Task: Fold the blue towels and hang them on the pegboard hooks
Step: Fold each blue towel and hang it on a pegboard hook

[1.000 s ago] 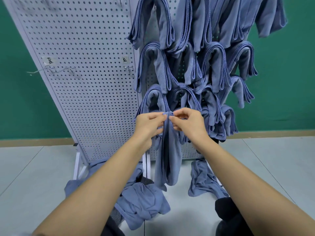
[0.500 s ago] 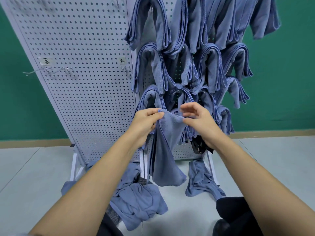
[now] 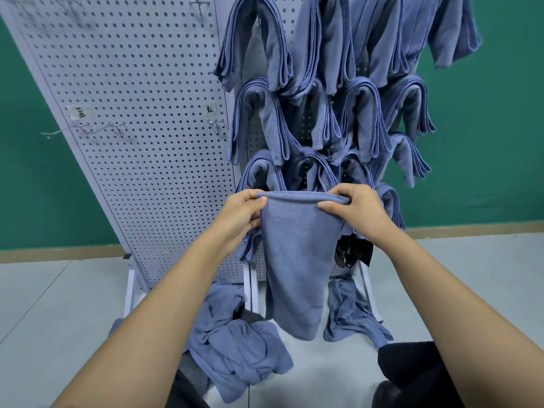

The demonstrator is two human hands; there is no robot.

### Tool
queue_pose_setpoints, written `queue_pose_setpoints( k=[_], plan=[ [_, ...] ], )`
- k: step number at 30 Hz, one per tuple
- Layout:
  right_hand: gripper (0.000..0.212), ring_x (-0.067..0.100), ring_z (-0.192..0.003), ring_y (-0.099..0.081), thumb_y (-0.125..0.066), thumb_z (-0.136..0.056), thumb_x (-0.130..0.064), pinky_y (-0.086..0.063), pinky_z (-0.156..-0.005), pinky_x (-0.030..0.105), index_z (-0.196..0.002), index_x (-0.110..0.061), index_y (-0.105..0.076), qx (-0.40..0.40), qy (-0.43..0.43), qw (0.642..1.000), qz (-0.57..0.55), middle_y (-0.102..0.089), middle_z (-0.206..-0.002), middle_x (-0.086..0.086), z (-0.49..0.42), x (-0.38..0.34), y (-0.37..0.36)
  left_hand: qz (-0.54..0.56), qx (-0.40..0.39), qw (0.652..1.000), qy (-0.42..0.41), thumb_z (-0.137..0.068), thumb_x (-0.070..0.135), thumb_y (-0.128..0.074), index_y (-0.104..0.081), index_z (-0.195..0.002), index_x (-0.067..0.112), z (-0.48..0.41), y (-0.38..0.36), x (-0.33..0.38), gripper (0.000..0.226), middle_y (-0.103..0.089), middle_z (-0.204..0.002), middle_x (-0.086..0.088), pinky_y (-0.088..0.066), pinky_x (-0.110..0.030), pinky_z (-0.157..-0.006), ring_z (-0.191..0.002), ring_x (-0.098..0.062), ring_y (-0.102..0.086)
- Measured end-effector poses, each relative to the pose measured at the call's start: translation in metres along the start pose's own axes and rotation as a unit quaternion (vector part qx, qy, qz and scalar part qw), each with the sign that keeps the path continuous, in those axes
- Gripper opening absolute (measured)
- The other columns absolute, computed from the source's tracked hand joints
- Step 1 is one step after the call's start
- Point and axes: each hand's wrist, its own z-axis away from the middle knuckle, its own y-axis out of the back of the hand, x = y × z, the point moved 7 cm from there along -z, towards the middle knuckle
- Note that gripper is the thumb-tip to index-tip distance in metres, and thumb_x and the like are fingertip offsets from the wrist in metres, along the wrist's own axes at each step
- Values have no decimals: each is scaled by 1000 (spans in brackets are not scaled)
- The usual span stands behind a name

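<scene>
A folded blue towel (image 3: 295, 260) hangs down in front of me, its top fold stretched level between both hands. My left hand (image 3: 240, 214) pinches the fold's left end and my right hand (image 3: 357, 212) grips its right end. Behind it stands the white pegboard (image 3: 132, 142), whose right part is covered by several folded blue towels (image 3: 362, 113) hung on hooks. Bare hooks (image 3: 216, 122) stick out of the left part of the board. The towel in my hands hides the lowest hooks.
Loose blue towels lie on the grey floor: a crumpled heap (image 3: 235, 346) at lower left and a smaller one (image 3: 350, 310) by the stand's right leg. More bare hooks (image 3: 88, 128) sit at the board's left. A green wall is behind.
My hands were together pinching the towel's top; they have moved apart sideways, spreading the top fold wide and level. The towel now hangs broader in front of the lower hooks.
</scene>
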Motion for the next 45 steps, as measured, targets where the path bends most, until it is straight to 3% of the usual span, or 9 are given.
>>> queue_pose_setpoints(
  k=[6,11,14,17,24,35,40,43,45],
  plan=[
    [8,1,-74,-57,-74,-81,-22,-40,-64,8,-84,-19,-67,1,-17,1000,0,-66,-80,-8,2,6,13,2,-28,999,-38,-98,14,-49,-59,-104,10,0,-18,7,13,-59,-97,-4,-46,-29,-92,-89,-12,-54],
    [46,-6,-99,-53,-80,-74,-34,-37,-79,1,-115,-26,-59,-129,18,991,30,-61,-109,-18,13,-6,-4,-41,-90,993,-60,-99,16,-49,-62,-98,20,3,-34,9,14,-62,-84,4,-40,-26,-74,-79,-12,-52],
    [29,-1,-84,-56,-75,-78,-40,-44,-79,20,-101,-27,-63,-149,41,985,78,-62,-90,-18,15,-8,-23,-39,-118,990,-61,-98,15,-50,-61,-96,22,3,-42,5,13,-65,-78,10,-41,-19,-66,-71,-5,-57],
    [23,9,-66,-51,-63,-87,-42,-44,-68,38,-78,-21,-59,-111,38,984,136,-54,-64,-8,11,-5,-29,-21,-70,996,-51,-97,13,-52,-63,-104,14,1,-36,0,13,-67,-81,5,-44,-12,-58,-69,-2,-61],
    [30,19,-64,-48,-60,-91,-27,-36,-61,31,-78,0,-64,-48,28,989,135,-61,-69,12,8,-22,-18,18,79,997,-4,-91,14,-62,-57,-115,15,-3,-23,-27,24,-62,-98,-1,-46,-23,-76,-88,-12,-57],
    [34,14,-63,-38,-62,-90,-23,-28,-58,27,-76,8,-59,-38,3,999,-7,-43,-67,9,-14,-90,20,90,126,975,160,-85,9,-70,-55,-116,9,21,0,-99,35,-56,-77,-6,-42,-25,-58,-59,-13,-46],
    [39,14,-65,-43,-63,-90,-26,-34,-59,24,-84,12,-57,-9,34,995,-92,-47,-71,9,-34,-135,59,85,70,965,240,-76,46,-72,-62,-91,11,36,16,-102,39,-60,-80,-5,-43,-31,-68,-78,-20,-54],
    [36,13,-65,-44,-61,-92,-23,-35,-56,21,-83,12,-57,36,36,986,-159,-48,-72,9,-42,-133,86,223,-10,934,280,-82,49,-67,-71,-107,7,39,16,-103,49,-68,-105,-11,-45,-39,-93,-100,-27,-59],
    [34,13,-62,-44,-60,-93,-21,-35,-54,21,-75,8,-56,51,13,979,-197,-48,-69,9,-42,-115,93,275,-17,916,291,-78,42,-71,-72,-108,8,37,22,-102,45,-70,-105,-13,-47,-38,-94,-92,-28,-64]
  ],
)
